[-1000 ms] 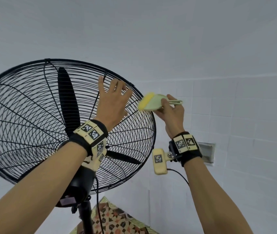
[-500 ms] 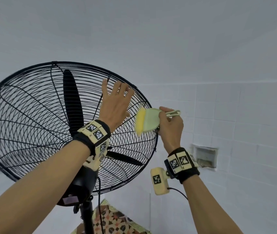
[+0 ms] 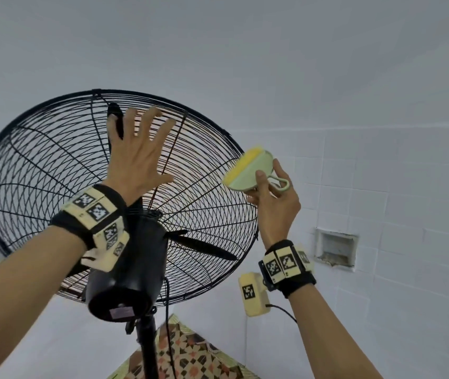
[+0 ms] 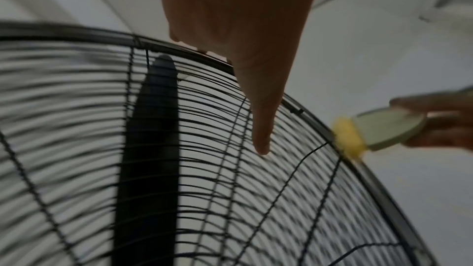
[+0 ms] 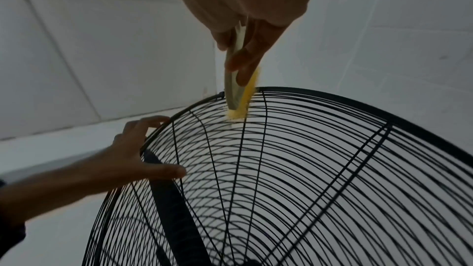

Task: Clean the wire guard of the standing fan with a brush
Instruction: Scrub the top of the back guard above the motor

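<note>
The standing fan's black wire guard (image 3: pixel 40 173) fills the left of the head view, seen from behind. My left hand (image 3: pixel 138 151) lies flat on the guard's upper part, fingers spread and reaching the top rim. My right hand (image 3: pixel 271 195) pinches a pale green brush (image 3: pixel 256 170) with yellow bristles. The bristles touch the guard's upper right rim. In the left wrist view the brush (image 4: pixel 379 130) meets the rim beyond my thumb (image 4: pixel 258 112). The right wrist view shows the brush (image 5: pixel 236 92) on the guard (image 5: pixel 332 169), with my left hand (image 5: pixel 135 161) to its left.
The black motor housing (image 3: pixel 127 274) and pole (image 3: pixel 148 348) stand below my left wrist, with a cord hanging beside them. Black blades (image 3: pixel 201 246) sit inside the guard. A tiled wall with a recessed box (image 3: pixel 336 248) is at the right. Patterned floor (image 3: pixel 190 356) lies below.
My left hand has slid up the guard toward the top rim. The brush went down along the right rim, then came back up. The view has shifted to behind the motor.
</note>
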Demonstrator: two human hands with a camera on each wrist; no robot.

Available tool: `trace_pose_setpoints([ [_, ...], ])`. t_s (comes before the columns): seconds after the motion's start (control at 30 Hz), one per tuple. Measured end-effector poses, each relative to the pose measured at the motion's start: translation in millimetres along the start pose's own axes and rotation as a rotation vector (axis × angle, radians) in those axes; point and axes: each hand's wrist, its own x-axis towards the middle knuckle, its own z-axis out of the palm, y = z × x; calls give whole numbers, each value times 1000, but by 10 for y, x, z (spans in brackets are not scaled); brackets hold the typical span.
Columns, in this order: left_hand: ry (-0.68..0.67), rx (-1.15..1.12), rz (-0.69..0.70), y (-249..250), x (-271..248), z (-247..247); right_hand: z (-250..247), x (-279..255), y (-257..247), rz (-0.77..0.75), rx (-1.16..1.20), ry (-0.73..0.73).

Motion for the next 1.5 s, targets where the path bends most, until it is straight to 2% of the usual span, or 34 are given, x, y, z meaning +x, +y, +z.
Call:
trace_pose_setpoints([
  [0.1,-39,41,-20,-206,-65,-14,29,-69,3,-17,10,-21],
  [0.27,-69,81,-6,-211,-63,-30,154,-278,101,-26,62,52],
  [0.43,-86,134,1,-221,-53,-46,207,-573,281,128,49,-137],
  [0.5,-78,142,9,-229,-55,-40,168,-534,266,118,61,-96],
  [0.57,-81,152,17,-216,-49,-32,134,-461,231,47,84,-1],
  [0.63,-86,158,17,-191,-34,-24,143,-444,293,-8,43,30],
  [0.8,-107,166,9,-179,1,-21,166,-636,539,-6,-165,-202],
  [0.97,-72,147,8,-179,-22,-4,143,-486,504,25,25,-36],
  [1.0,-63,138,15,-182,-21,-10,159,-506,517,30,6,-60],
  [1.1,-53,121,16,-204,-6,-34,160,-622,570,33,-152,-276],
  [1.13,-52,117,12,-204,-3,-41,136,-621,553,35,-164,-296],
  [1.3,-38,85,7,-200,-23,-61,144,-535,443,9,50,-21],
  [1.37,-37,86,10,-191,-19,-70,236,-648,505,70,96,-31],
  [1.5,-34,80,14,-193,-28,-98,337,-900,613,123,17,-147],
])
